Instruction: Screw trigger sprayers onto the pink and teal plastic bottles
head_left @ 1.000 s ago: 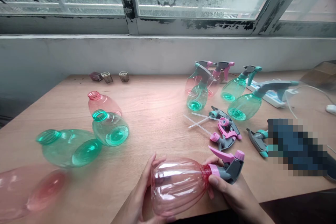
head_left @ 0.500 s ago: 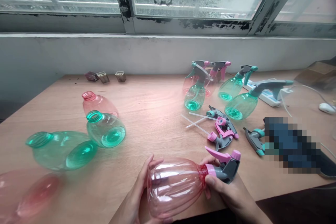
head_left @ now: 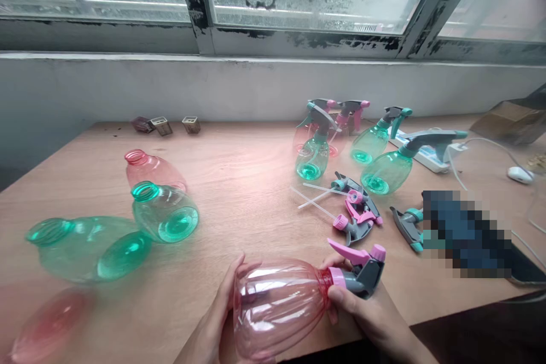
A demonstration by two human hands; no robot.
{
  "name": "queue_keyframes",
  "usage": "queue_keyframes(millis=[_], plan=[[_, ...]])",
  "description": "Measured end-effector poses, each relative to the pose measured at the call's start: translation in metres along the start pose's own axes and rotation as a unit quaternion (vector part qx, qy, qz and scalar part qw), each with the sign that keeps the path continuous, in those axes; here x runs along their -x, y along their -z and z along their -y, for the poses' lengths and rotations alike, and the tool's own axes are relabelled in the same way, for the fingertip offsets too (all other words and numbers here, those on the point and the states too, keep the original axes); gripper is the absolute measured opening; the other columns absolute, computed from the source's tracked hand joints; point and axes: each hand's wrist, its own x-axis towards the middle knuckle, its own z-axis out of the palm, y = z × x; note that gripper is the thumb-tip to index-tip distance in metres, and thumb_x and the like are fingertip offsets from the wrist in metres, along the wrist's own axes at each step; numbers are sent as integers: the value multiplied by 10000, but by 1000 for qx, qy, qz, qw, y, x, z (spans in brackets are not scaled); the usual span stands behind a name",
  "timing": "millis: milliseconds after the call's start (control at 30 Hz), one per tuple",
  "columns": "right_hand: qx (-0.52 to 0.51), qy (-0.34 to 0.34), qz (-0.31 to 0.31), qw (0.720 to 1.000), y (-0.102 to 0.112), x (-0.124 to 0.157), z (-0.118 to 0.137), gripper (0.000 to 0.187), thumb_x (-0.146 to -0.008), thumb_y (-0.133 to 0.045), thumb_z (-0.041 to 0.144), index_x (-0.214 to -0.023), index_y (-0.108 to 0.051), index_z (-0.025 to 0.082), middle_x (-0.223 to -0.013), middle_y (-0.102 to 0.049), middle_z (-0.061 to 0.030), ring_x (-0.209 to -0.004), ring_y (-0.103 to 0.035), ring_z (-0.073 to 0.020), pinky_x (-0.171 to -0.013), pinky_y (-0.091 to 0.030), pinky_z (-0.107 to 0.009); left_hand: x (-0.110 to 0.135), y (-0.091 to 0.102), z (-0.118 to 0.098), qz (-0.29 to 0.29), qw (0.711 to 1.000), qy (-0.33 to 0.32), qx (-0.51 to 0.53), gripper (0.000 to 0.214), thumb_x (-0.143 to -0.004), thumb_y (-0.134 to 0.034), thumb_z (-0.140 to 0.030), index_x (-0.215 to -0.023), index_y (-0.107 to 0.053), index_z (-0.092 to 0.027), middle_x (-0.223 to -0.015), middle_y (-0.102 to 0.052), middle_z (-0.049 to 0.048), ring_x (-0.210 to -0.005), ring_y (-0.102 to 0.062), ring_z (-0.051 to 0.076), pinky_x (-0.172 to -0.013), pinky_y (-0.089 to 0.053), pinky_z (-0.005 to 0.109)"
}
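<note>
A clear pink spray bottle lies sideways over the table's front edge, between my two hands. My left hand cups its wide base, fingers wrapped round it. My right hand is closed on the neck and on the grey and pink trigger head that sits on the bottle. Just beyond lie loose trigger heads with thin white tubes.
Open green and pink bottles lie on the left of the wooden table. Finished sprayers stand at the back right near a power strip and cables. Small cups sit by the wall. A blurred patch covers the right.
The view has drifted slightly, so everything sits a little lower left in the frame. Both hands keep the same hold on the pink bottle and trigger head.
</note>
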Motion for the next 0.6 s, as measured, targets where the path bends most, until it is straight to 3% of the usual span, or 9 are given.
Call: queue_keyframes(millis=[267, 433, 600], plan=[[-11, -2, 2, 1000, -1, 0, 2, 453, -824, -835, 548, -1013, -660, 175, -610, -694, -1, -588, -643, -164, -653, -529, -291, -4, 2, -5, -3, 998, 54, 22, 1105, -619, -933, -536, -1550, -343, -455, -1505, -596, 52, -1376, -606, 372, -775, -711, 345], [-18, -11, 1, 1000, -1, 0, 2, 459, -803, -855, 544, -995, -652, 179, -611, -690, -2, -585, -642, -173, -639, -531, -298, -9, 2, 7, -13, 999, 31, 20, 1190, -540, -968, -533, -1550, -344, -447, -1541, -567, 38, -1418, -567, 377, -926, -689, 387], [-23, -10, -1, 1000, -2, 0, 2, 462, -799, -858, 545, -998, -650, 183, -612, -683, 4, -583, -638, -168, -629, -531, -291, -13, 0, 4, -33, 996, 49, 62, 1200, -464, -1003, -545, -1508, -425, -428, -1421, -663, 41, -1373, -608, 369, -985, -670, 427]])
